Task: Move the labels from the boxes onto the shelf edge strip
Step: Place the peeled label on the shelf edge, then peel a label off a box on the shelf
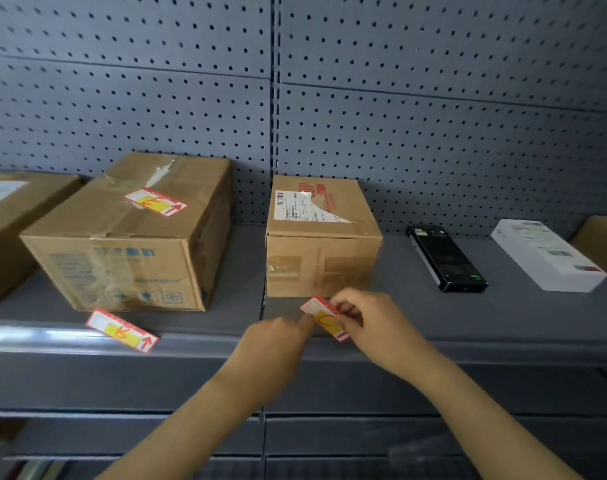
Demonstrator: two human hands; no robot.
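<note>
Labels are mid-transfer in the head view: one label [324, 318], centre frame below the small box [322, 237], is pinched at its right end by the right hand [360, 322], while the left hand [277, 336] touches its left edge with an extended fingertip. Next it likely needs pressing onto the shelf edge strip [205, 344]. A placed label [122, 330] sits lower left; another label [155, 201] remains on the large box [128, 237].
</note>
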